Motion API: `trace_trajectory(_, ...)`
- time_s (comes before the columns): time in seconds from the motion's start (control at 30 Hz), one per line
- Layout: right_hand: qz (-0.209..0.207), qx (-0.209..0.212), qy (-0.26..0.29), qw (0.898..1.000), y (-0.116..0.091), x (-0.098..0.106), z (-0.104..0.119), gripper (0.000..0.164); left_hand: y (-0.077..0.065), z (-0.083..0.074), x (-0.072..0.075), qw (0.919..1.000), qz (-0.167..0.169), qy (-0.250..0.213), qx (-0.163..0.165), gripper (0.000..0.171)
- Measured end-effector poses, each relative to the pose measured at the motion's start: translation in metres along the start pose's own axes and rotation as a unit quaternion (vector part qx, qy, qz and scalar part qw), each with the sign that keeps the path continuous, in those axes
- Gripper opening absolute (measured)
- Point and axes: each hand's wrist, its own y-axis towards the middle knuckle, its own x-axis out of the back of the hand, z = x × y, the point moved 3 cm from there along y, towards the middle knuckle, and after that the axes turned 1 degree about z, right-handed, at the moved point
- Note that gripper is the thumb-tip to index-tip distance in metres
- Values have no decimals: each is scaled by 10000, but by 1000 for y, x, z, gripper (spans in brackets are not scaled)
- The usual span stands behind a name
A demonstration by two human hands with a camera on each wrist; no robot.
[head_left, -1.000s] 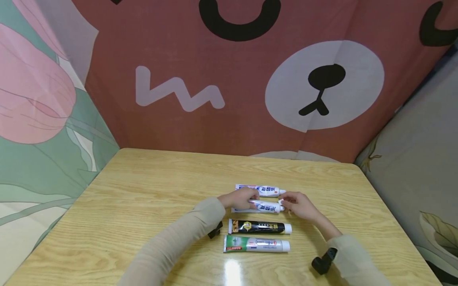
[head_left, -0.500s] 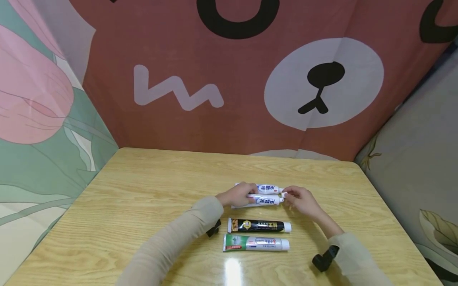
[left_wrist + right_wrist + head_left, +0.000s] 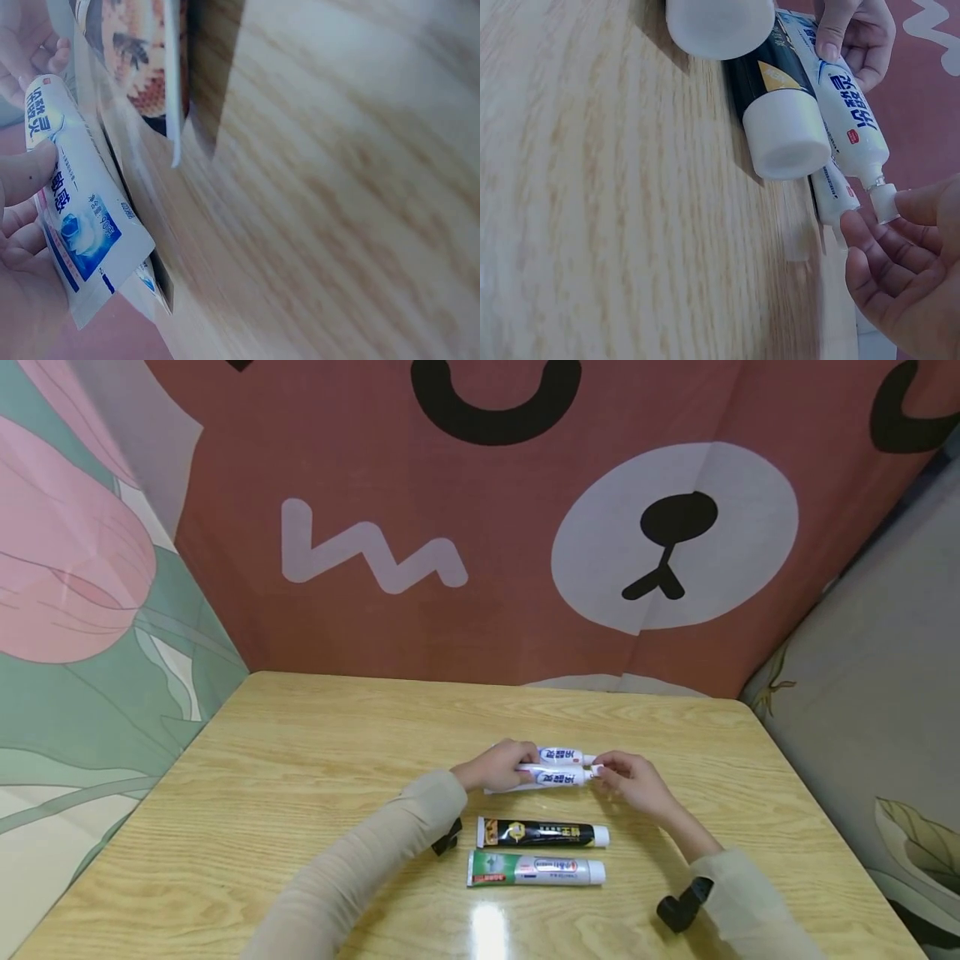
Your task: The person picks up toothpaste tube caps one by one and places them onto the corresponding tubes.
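Observation:
My left hand (image 3: 501,766) grips a white and blue toothpaste tube (image 3: 558,776) around its body, thumb on the printed front. In the left wrist view the flat end of this toothpaste tube (image 3: 90,232) sticks out below the hand. My right hand (image 3: 636,782) pinches a small white cap (image 3: 883,201) at the nozzle, where a bit of bare neck shows between cap and tube. Just behind, a second white toothpaste tube (image 3: 562,757) lies on the table, partly covered by the left hand.
A black toothpaste tube (image 3: 543,833) with a white cap lies nearer the front. In front of that is a green and silver toothpaste tube (image 3: 536,869). All are on a wooden table (image 3: 315,735), backed by a red bear-print cloth (image 3: 510,602).
The held toothpaste tube has moved back, towards the one behind it. The white cap, earlier just off the nozzle in the right fingers, now sits in line at its tip.

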Motion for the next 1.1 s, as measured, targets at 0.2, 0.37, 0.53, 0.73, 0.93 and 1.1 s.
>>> trace_trajectory(0.2,39,-170,195,9997,-1,0,-2,22,-1,2,2,9999,-54,39,128,14)
trace_trajectory(0.37,71,-237,313,9992,-1,-1,-4,22,-1,3,2,9998,-61,40,173,15)
trace_trajectory(0.53,-25,-153,238,9996,-2,-1,-6,20,-1,1,1,9999,-67,55,149,14)
trace_trajectory(0.73,-225,84,21,9997,-4,0,-1,19,0,0,1,9998,-92,152,73,14)
trace_trajectory(0.93,-354,124,1,9993,-5,-1,0,23,0,-1,1,9998,-131,98,79,14)
trace_trajectory(1.1,-644,296,-343,9969,-3,-2,-8,21,-1,-3,2,9998,-145,113,49,15)
